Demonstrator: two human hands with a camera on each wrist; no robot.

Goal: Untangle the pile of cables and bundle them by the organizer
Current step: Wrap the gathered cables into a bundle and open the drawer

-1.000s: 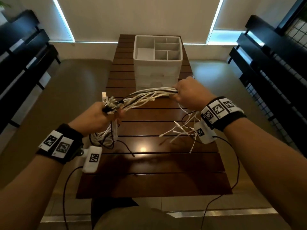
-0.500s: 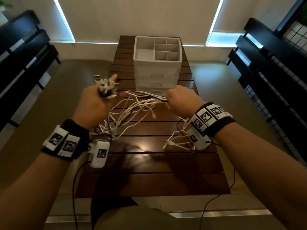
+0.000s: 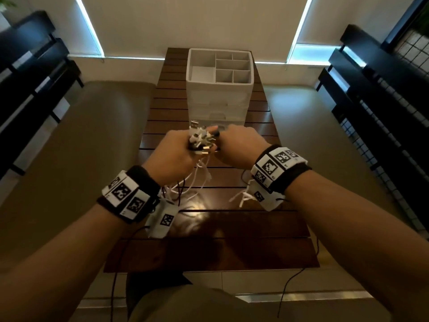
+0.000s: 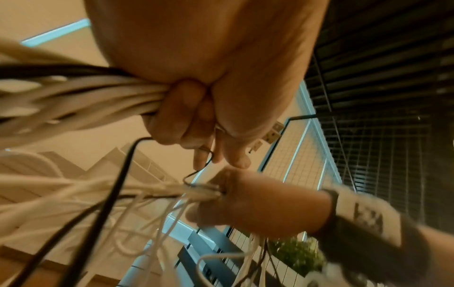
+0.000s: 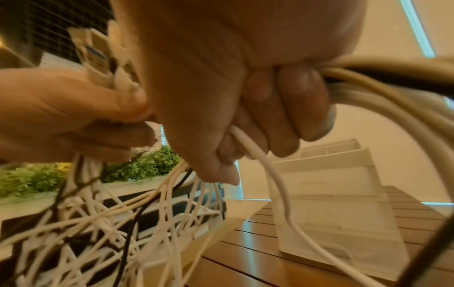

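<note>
Two fists meet above a slatted dark wooden table. The left hand and right hand each have fingers curled tight around smooth, mostly white cables — loose ends dangling below. A white, boxy plastic organizer stands just beyond.

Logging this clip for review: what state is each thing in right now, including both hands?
left hand: grips the cables just below their plugs.
right hand: grips the cables close beside the left hand.
cables: bunched, plug ends up, loose ends hanging tangled.
organizer: upright on the table, visible top compartments empty.
table: bears the organizer.
</note>
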